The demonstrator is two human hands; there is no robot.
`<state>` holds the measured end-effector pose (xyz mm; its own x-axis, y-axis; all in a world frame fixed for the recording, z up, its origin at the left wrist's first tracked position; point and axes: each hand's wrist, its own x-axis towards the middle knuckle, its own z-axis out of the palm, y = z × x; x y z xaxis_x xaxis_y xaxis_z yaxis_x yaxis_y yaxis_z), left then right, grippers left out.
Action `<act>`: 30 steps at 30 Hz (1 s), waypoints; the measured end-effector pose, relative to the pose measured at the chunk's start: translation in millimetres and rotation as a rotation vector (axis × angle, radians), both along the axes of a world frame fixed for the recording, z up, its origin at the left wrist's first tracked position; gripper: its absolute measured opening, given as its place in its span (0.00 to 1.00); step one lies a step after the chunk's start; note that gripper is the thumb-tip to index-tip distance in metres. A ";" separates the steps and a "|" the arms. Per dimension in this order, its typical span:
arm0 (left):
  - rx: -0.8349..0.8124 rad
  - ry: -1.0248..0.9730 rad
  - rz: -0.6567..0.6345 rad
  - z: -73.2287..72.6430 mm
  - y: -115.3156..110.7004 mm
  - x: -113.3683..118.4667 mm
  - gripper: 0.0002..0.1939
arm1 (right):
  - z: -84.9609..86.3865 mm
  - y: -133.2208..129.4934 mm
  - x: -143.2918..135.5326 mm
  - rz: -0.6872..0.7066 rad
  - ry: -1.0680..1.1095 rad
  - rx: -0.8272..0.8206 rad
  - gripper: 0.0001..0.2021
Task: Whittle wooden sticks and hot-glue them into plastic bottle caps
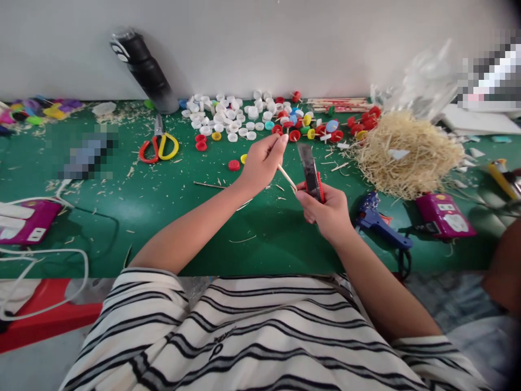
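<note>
My left hand (262, 163) is closed around a thin pale wooden stick (287, 178), which slants down toward my right hand (329, 213). That hand grips a box cutter (311, 175) with a dark body and a red part, its blade end pointing up and away from me. The stick's lower end meets the fingers of my right hand; whether they also pinch it, I cannot tell. Just beyond my left hand lie red, yellow and white bottle caps (234, 165), some farther ones with sticks through them. A thin metal rod (208, 185) rests near my left forearm.
Scissors (159, 145) and a black bottle (144, 70) are at the left. A pile of pale wood shavings (407, 152), a blue glue gun (380, 222) and a purple power socket (445, 215) are at the right. White cables (83, 271) hang over the left edge.
</note>
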<state>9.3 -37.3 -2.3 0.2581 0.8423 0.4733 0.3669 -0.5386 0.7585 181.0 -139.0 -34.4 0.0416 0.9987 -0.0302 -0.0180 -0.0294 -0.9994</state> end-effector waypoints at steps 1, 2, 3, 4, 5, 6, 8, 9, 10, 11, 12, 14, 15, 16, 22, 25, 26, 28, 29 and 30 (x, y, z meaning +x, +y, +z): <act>0.000 -0.017 -0.008 0.0 -1.3 1.0 0.28 | 0.2 0.0 -0.2 0.003 0.017 -0.004 0.17; 0.000 -0.035 -0.020 -0.4 -1.9 1.6 0.28 | 0.6 -0.1 -0.2 0.009 0.026 -0.010 0.17; -0.005 -0.052 -0.036 -1.1 -2.1 2.1 0.28 | 1.2 -0.5 0.0 0.016 0.027 -0.015 0.16; -0.015 -0.067 -0.052 -2.1 -1.9 2.4 0.27 | 2.0 -1.0 0.2 0.022 0.017 -0.016 0.16; -0.033 -0.078 -0.067 -3.4 -1.7 2.8 0.27 | 2.9 -1.7 0.4 0.026 -0.006 -0.011 0.16; -0.060 -0.084 -0.083 -4.8 -1.3 3.3 0.27 | 4.0 -2.6 0.5 0.028 -0.043 -0.001 0.15; -0.128 -0.084 -0.114 -7.4 -0.8 4.3 0.27 | 6.5 -4.6 0.6 0.029 -0.138 0.028 0.14; -0.154 -0.084 -0.131 -8.4 -0.6 4.6 0.27 | 7.8 -5.6 0.5 0.027 -0.183 0.041 0.13; -0.171 -0.086 -0.148 -8.9 -0.4 4.7 0.27 | 8.9 -6.5 0.4 0.025 -0.221 0.052 0.12; -0.180 -0.086 -0.162 -8.9 -0.4 4.5 0.26 | 9.7 -7.2 0.3 0.024 -0.249 0.057 0.11; -0.179 -0.083 -0.170 -8.4 -0.3 4.0 0.26 | 10.1 -7.6 0.3 0.028 -0.266 0.054 0.11; -0.158 -0.064 -0.167 -6.1 -0.4 2.3 0.26 | 9.9 -7.7 0.4 0.044 -0.264 0.033 0.11; -0.145 -0.050 -0.158 -4.5 -0.5 1.2 0.26 | 9.3 -7.5 0.6 0.061 -0.245 0.017 0.12; -0.132 -0.036 -0.147 -2.9 -0.6 0.2 0.27 | 8.6 -7.1 0.8 0.085 -0.213 0.000 0.13; -0.075 0.020 -0.130 1.9 -0.5 -2.6 0.29 | 6.8 -4.7 -0.6 0.219 0.066 -0.066 0.18; -0.058 0.028 -0.140 2.0 0.7 -3.3 0.29 | 8.9 -4.1 -2.4 0.179 0.153 -0.092 0.17; -0.047 0.029 -0.142 2.6 0.9 -4.0 0.28 | 9.3 -3.9 -2.9 0.163 0.158 -0.097 0.17; -0.023 0.048 -0.141 5.7 0.4 -6.0 0.28 | 9.0 -3.3 -3.3 0.128 0.139 -0.098 0.17; -0.014 0.068 -0.135 8.2 -0.3 -7.3 0.28 | 8.3 -3.1 -3.4 0.108 0.118 -0.092 0.17; -0.007 0.095 -0.129 11.0 -1.3 -8.8 0.28 | 7.5 -2.9 -3.4 0.089 0.086 -0.083 0.17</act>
